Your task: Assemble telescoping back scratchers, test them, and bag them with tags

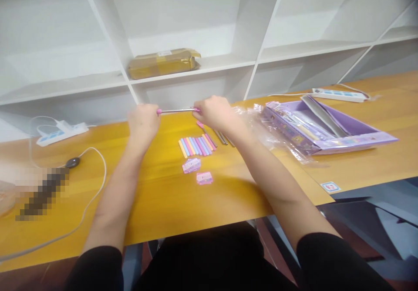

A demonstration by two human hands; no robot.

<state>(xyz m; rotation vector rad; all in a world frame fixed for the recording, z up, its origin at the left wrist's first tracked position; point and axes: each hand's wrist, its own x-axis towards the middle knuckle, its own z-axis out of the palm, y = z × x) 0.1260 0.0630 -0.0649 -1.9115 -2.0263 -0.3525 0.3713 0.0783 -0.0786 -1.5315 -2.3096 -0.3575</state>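
Observation:
Both hands are raised over the far part of the table, closed on a thin silver rod with pink ends [178,110]. My left hand [143,123], somewhat blurred, grips one end as a fist. The opposite end is in the closed fingers of my right hand [215,112]. Below the rod lies a row of pastel sticks [196,145] in pink, blue, yellow and purple. A pink-tipped rod [203,127] rests beside them, and several dark metal rods [221,137] are partly hidden by my right forearm. Closer to me are small pink printed cards [204,178].
At right stands an open purple box [359,139] with packaged items, beside crumpled clear plastic [271,130]. Power strips [62,133] lie at both sides, and a white cable [103,178] curves across the left. Shelves behind hold a taped brown parcel [163,63].

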